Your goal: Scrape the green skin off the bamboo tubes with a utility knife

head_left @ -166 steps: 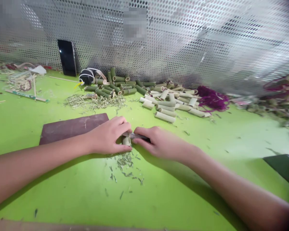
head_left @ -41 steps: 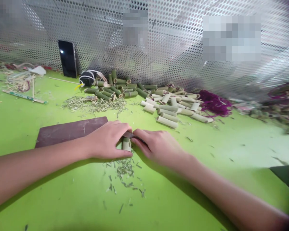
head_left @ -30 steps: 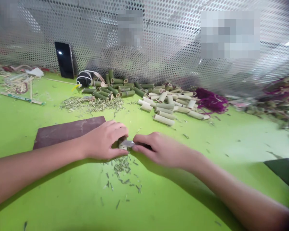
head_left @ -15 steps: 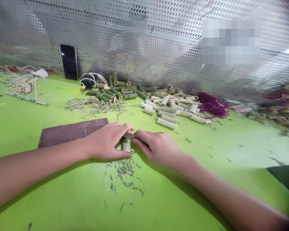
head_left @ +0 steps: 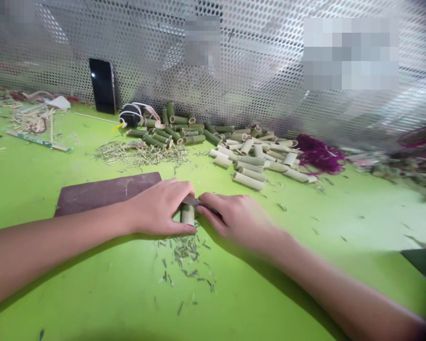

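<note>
My left hand (head_left: 166, 206) is closed round a short bamboo tube (head_left: 188, 215), with the thumb at its near end and the fingers at its far end. A knife (head_left: 209, 207) with a dark handle is gripped in my right hand (head_left: 236, 215). Its blade lies across the upper part of the tube, and the tip is hidden by the left fingers. Green bamboo shavings (head_left: 186, 251) are scattered on the table just below the tube. A flat brown slab (head_left: 102, 192) lies beside and partly behind my left hand.
Green bamboo tubes (head_left: 193, 139) and pale scraped ones (head_left: 248, 181) are heaped at the back, beside purple string (head_left: 317, 156). A shavings pile (head_left: 117, 154), a cable-wrapped black adapter (head_left: 129, 116) and an upright phone (head_left: 102, 87) stand before the perforated metal panel (head_left: 248, 57). A dark object (head_left: 424, 263) sits at right.
The view has shifted slightly. My left fingers have curled in a little at the far end of the tube; both hands keep their hold on the tube and knife.
</note>
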Tool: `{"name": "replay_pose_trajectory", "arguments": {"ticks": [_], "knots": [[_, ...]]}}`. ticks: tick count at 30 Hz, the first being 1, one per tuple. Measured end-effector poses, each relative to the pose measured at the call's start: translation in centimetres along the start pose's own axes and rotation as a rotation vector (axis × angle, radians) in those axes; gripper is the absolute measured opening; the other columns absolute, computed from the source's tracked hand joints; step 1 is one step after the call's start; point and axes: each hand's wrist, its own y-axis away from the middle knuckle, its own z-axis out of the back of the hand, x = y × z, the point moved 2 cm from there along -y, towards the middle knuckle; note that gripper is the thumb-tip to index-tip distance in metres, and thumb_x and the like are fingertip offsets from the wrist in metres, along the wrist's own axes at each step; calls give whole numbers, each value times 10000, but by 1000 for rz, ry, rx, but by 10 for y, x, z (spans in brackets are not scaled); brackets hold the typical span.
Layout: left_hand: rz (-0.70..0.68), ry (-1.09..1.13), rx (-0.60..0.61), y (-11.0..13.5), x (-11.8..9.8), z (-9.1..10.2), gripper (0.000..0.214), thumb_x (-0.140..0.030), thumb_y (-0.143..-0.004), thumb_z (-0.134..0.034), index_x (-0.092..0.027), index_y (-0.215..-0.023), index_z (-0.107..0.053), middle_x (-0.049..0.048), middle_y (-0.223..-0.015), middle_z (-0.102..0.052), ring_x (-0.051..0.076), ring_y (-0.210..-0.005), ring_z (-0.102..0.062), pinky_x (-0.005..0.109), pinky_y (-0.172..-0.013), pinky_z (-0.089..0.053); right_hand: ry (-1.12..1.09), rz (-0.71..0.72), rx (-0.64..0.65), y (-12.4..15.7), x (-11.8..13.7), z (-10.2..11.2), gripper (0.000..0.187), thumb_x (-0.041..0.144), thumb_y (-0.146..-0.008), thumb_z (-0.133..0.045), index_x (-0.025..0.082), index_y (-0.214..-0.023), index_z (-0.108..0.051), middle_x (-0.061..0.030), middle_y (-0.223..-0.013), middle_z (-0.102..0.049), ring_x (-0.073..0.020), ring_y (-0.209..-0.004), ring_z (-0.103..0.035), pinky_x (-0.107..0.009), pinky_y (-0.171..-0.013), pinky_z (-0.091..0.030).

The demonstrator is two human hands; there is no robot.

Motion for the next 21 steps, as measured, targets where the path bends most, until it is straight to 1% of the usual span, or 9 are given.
{"name": "replay_pose_trajectory", "arguments": {"ticks": [8,12,15,18,21], "knots": [[13,29,-16,-1,1,1,548,-537,-814,-768,-199,-1137,-483,98,-1110,-627,265,-984,-577,395,-835,-470,17,-13,-24,-1,5,-1,325,380,-1081,-398,202,-927,-623,1,-687,-665,-120,-504,-502,-288,-540,-273],[13,13,4,-3,2,1,543,-588,-820,-758,-198,-1108,-511,93,-1093,-626,271,-987,-571,396,-828,-463,38,-24,-12,1,8,0,292,362,-1078,-406,202,-947,-614,-7,-713,-669,-130,-522,-504,-293,-544,-269],[-15,6,5,-2,3,0,547,-629,-818,-757,-201,-1065,-523,80,-1062,-623,264,-968,-563,390,-824,-453,59,-29,-8,2,10,1,284,360,-1080,-408,203,-948,-605,-5,-700,-659,-135,-515,-488,-295,-539,-268],[-43,-21,-12,-2,4,-1,505,-608,-836,-746,-205,-1037,-518,76,-1048,-624,260,-958,-554,386,-818,-444,43,-31,2,1,10,3,291,364,-1082,-415,202,-927,-600,1,-680,-646,-129,-494,-474,-287,-527,-278],[-68,-74,-33,-3,5,-2,474,-593,-853,-724,-200,-1015,-513,71,-1010,-616,251,-912,-539,383,-792,-433,-14,-33,40,-2,9,4,304,363,-1082,-419,195,-912,-608,2,-656,-637,-124,-481,-488,-276,-520,-306]]}}
